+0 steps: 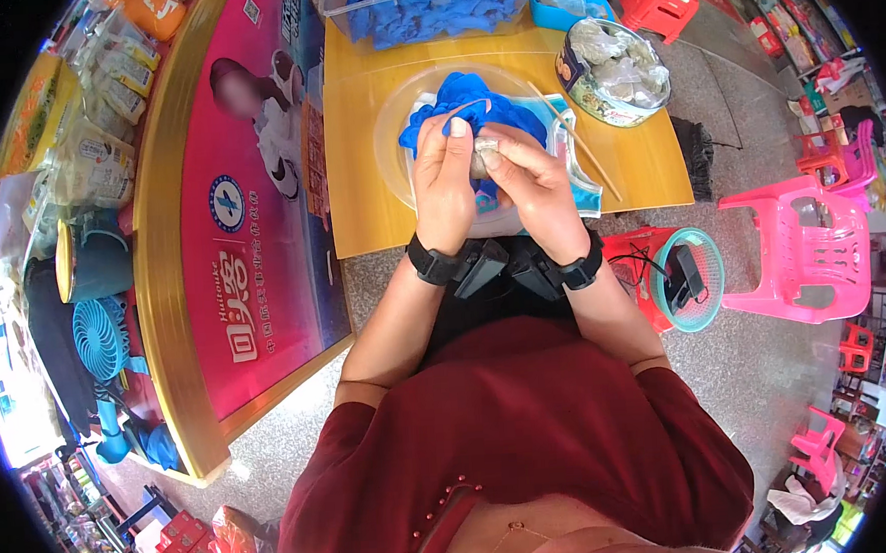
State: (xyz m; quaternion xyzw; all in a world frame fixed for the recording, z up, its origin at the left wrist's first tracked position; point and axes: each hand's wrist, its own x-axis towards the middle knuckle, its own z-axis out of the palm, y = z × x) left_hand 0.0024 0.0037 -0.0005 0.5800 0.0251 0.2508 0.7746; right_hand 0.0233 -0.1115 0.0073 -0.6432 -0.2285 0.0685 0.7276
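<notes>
My left hand (443,184) and my right hand (538,183) meet over a round translucent bowl (388,139) on the yellow table. Between their fingertips is a small whitish-grey lump (481,158), perhaps in thin plastic. Both hands are closed on it, thumbs up; the fingers hide much of it. Just beyond them, crumpled blue material (464,95) is heaped in the bowl, with a thin pinkish strip on top. A wooden stick (585,149) lies aslant at the bowl's right, over a white and teal sheet (587,191).
A round tin (609,103) of small plastic bags stands at the table's right. At the back are a clear box (430,22) of blue material and a blue basket (559,8). A counter (176,240) borders the left. Pink chair (807,247) and teal basket (700,303) stand right.
</notes>
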